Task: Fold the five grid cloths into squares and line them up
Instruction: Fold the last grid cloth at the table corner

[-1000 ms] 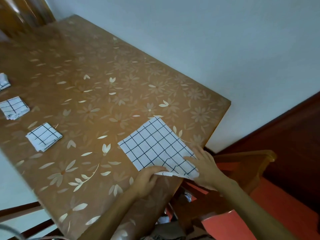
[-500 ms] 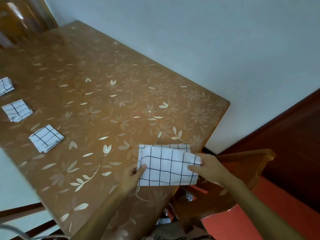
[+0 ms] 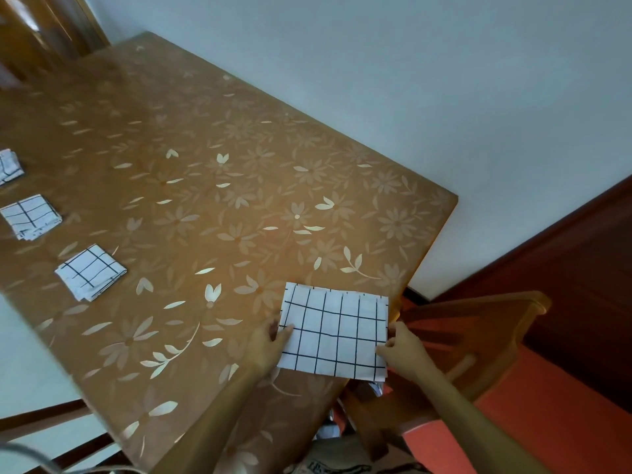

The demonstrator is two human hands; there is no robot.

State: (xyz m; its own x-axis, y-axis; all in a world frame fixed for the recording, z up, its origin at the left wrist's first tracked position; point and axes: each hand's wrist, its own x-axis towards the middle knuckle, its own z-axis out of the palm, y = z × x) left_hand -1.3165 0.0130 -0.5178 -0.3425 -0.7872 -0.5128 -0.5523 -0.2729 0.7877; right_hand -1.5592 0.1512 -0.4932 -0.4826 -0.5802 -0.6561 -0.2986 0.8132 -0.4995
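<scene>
Cloth (image 3: 335,333) with a black grid, folded to a rectangle, lies at the near corner of the table (image 3: 239,200), its right side past the edge. The left hand (image 3: 270,347) pinches its left edge and the right hand (image 3: 400,350) its right, probably to keep the layers aligned for the next fold. Well apart to the left, nearest square (image 3: 90,276), middle square (image 3: 31,216) and far square (image 3: 8,165) form the row it should join; no container shows
</scene>
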